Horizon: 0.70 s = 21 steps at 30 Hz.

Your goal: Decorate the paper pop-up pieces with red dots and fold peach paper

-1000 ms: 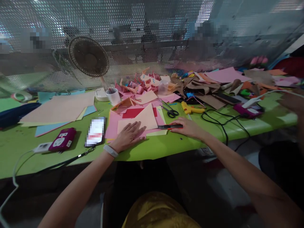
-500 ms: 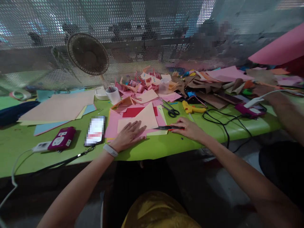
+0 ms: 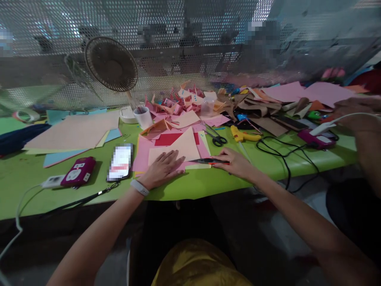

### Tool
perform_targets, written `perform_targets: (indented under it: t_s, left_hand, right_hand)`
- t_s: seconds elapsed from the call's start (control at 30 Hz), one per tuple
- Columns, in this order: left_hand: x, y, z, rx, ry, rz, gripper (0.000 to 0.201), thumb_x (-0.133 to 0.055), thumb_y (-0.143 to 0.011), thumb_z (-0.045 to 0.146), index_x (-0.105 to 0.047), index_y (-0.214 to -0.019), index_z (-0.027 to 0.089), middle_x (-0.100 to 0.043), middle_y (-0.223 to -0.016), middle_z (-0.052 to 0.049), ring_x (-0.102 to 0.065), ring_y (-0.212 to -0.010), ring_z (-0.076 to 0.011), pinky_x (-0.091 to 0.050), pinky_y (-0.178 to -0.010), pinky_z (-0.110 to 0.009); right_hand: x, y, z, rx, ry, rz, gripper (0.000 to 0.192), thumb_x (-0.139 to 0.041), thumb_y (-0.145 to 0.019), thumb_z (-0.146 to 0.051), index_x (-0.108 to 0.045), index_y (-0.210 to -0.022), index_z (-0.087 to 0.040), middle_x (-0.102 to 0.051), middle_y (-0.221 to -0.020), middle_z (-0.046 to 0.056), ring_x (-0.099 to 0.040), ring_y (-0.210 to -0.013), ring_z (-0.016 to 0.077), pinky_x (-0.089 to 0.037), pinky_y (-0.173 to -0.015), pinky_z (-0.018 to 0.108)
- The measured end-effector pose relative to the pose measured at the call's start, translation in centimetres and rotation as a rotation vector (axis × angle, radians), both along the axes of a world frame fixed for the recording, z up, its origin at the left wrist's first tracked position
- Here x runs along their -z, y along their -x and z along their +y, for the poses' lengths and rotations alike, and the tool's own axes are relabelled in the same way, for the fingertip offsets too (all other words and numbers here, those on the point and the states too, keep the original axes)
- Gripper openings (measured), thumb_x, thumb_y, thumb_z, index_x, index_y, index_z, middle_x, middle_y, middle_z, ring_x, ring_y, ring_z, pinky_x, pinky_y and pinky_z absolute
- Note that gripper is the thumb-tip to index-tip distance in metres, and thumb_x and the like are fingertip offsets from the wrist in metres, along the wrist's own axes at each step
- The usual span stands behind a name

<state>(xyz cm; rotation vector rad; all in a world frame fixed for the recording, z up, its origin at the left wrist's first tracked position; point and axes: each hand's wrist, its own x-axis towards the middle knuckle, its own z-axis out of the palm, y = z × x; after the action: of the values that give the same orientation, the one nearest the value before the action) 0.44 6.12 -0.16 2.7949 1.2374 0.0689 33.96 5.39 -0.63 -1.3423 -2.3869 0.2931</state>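
My left hand (image 3: 166, 169) lies flat, fingers spread, on the lower edge of a pale peach paper sheet (image 3: 186, 146). Beneath that sheet are a pink sheet (image 3: 141, 159), a pale yellow sheet (image 3: 205, 139) and a strip of red paper (image 3: 163, 139). My right hand (image 3: 233, 163) is closed around a pair of dark scissors (image 3: 205, 161) with red on the handles. The blades point left and meet the sheet's lower right edge; whether they are apart cannot be made out. Another pair of black-handled scissors (image 3: 219, 140) lies just beyond.
A yellow glue gun (image 3: 245, 136) and black cables (image 3: 281, 153) lie to the right. A phone (image 3: 120, 162) and a purple power box (image 3: 79, 171) sit left, a fan (image 3: 111, 65) behind. Folded paper pieces (image 3: 186, 101) are heaped at the back. A co-worker's hand (image 3: 355, 111) is far right.
The scissors' tips have shifted slightly left along the peach sheet's lower edge. My left hand stays put. At far right, a raised pink sheet has come down and lies on the table.
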Motion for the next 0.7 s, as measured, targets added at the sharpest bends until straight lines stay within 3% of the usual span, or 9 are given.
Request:
perform_targets:
  t_s: [0.27,0.53,0.7]
  left_hand:
    - [0.3,0.0,0.0,0.006,-0.011,-0.022,0.071,-0.018,-0.094,0.068,-0.025,-0.154,0.031,-0.021,-0.162,-0.006,-0.017,-0.150,-0.0250,-0.016,-0.121,-0.045]
    - [0.4,0.0,0.0,0.013,-0.015,-0.058,0.071,-0.022,-0.095,0.067,-0.020,-0.156,0.031,-0.022,-0.162,-0.004,-0.019,-0.150,-0.0249,-0.014,-0.121,-0.045]
    - [0.7,0.1,-0.1,-0.035,0.000,-0.060,0.085,-0.021,-0.091,0.074,-0.015,-0.157,0.022,-0.014,-0.163,-0.008,-0.017,-0.150,-0.0242,-0.012,-0.122,-0.041]
  right_hand:
    - [-0.3,2.4,0.3,-0.012,-0.008,-0.008,0.040,-0.054,-0.093,-0.050,-0.067,-0.125,-0.030,-0.062,-0.099,0.008,-0.061,-0.089,0.0232,-0.051,-0.077,0.036]
    - [-0.1,2.1,-0.2,-0.035,0.003,0.008,0.040,-0.053,-0.094,-0.050,-0.067,-0.126,-0.030,-0.061,-0.097,0.008,-0.061,-0.088,0.0215,-0.050,-0.077,0.034]
    - [0.1,3.7,0.3,-0.026,-0.051,-0.041,0.040,-0.053,-0.094,-0.048,-0.068,-0.125,-0.026,-0.062,-0.099,0.009,-0.061,-0.093,0.0235,-0.050,-0.080,0.036]
